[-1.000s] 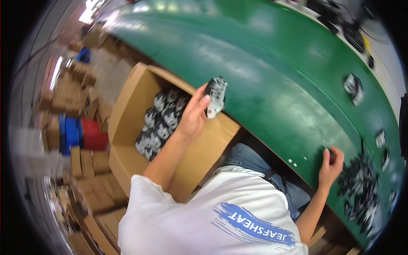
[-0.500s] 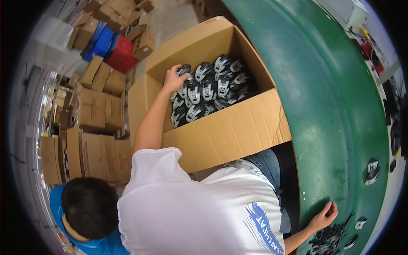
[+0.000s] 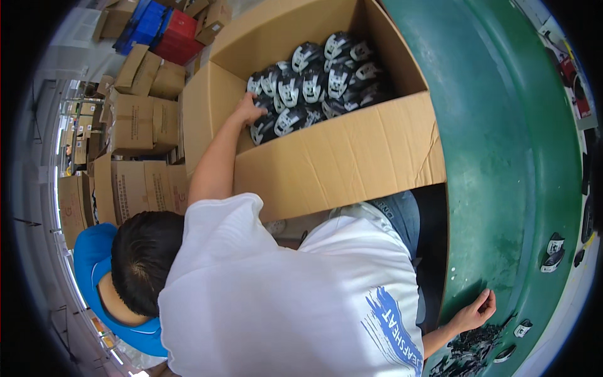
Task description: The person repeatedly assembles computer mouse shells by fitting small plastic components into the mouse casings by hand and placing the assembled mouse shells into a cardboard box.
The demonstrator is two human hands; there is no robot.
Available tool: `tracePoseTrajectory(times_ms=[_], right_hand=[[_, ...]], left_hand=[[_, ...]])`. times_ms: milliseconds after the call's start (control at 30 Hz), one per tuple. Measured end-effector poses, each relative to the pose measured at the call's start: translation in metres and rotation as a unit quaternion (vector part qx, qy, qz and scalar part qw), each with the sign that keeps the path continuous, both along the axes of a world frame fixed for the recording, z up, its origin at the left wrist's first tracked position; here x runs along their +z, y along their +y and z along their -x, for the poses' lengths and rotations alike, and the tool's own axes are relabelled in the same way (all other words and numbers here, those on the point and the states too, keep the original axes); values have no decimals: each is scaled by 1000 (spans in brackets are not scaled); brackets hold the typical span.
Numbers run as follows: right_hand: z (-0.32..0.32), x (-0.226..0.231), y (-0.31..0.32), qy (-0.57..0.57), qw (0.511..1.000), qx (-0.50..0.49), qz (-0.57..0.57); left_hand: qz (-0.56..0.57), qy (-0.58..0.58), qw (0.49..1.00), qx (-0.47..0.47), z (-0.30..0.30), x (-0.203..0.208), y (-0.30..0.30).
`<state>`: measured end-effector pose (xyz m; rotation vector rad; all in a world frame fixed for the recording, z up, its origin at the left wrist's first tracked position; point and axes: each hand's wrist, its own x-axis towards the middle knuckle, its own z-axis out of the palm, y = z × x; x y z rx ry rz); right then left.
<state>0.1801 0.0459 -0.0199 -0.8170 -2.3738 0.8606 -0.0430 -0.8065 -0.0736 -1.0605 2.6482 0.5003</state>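
Observation:
My left hand (image 3: 250, 110) reaches into a large open cardboard box (image 3: 342, 157). Its thumb and fingers close round a dark part at the near left corner of the stack; the hand hides most of that part. Several black-and-white curved plastic parts (image 3: 312, 85) lie packed in rows inside the box. Over the green table (image 3: 490, 220), at the lower right, my right hand (image 3: 475, 312) rests with loosely bent fingers and nothing visible in them. Beside it lies a heap of small black pieces (image 3: 468, 349).
Loose black-and-white parts (image 3: 553, 252) lie near the table's far right side. Stacked cardboard boxes (image 3: 135, 122), a blue bin (image 3: 139, 26) and a red bin (image 3: 178, 39) stand at the left. A person in a blue shirt (image 3: 91, 251) is close by at the lower left.
My left hand has moved nearer, from the left middle of the stack to its near left corner. The black part it held up is no longer seen raised. My right hand has hardly moved.

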Motion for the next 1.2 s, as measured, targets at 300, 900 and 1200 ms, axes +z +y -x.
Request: tracePoseTrajectory(times_ms=[300, 900, 1200], right_hand=[[-1, 11, -5, 37, 998, -39, 37], [-11, -2, 4, 93, 994, -21, 49], [-38, -42, 70, 71, 990, 45, -115]], left_hand=[[-27, -41, 997, -62, 30, 12, 15], [-55, 313, 937, -142, 137, 132, 149], [-164, 350, 895, -225, 185, 90, 454]])
